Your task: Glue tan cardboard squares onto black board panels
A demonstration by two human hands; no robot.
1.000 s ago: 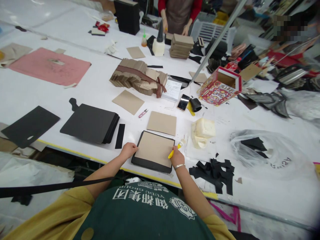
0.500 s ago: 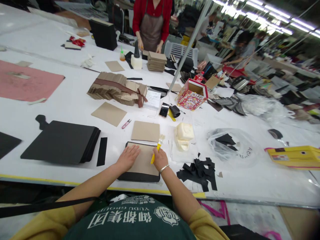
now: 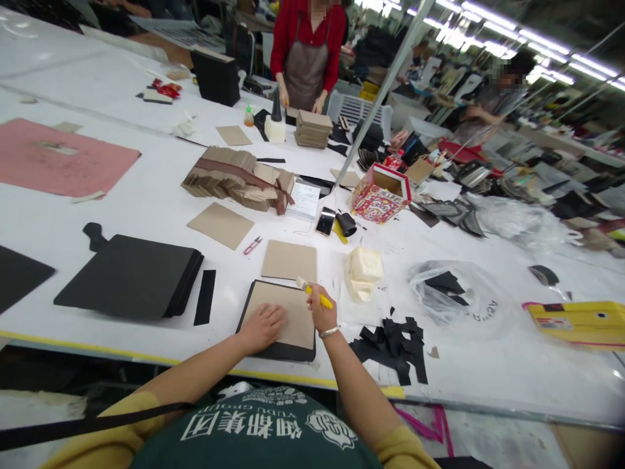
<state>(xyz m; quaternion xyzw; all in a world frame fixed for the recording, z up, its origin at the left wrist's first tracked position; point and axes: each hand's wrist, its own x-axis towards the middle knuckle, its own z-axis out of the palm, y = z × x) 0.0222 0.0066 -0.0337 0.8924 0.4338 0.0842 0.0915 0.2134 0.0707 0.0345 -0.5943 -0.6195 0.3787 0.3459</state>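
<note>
My left hand (image 3: 265, 326) lies flat, fingers spread, on a beige board (image 3: 299, 320). This board rests on a slightly larger black sheet (image 3: 287, 352) close to the table's front edge. In my right hand (image 3: 324, 315) is a small yellow-handled brush (image 3: 321, 298), its pale bristles pointing left over the board's far right corner. Another beige board (image 3: 289, 260) lies just beyond. To the right stands a cream-coloured glue container (image 3: 365, 266). A stack of black sheets (image 3: 129, 273) and a narrow black strip (image 3: 205, 297) are on the left.
Black scraps (image 3: 398, 348) lie right of my right hand. Farther out are pink thread snips (image 3: 252, 245), a phone (image 3: 325, 221), a tied bundle of boards (image 3: 234, 179), a red patterned box (image 3: 381, 195) and a metal pole (image 3: 378, 98). A co-worker (image 3: 307, 58) stands across the table.
The brush has swung from pointing away from me to pointing left, its bristles near the board's far corner. My left hand has shifted nearer to me on the board.
</note>
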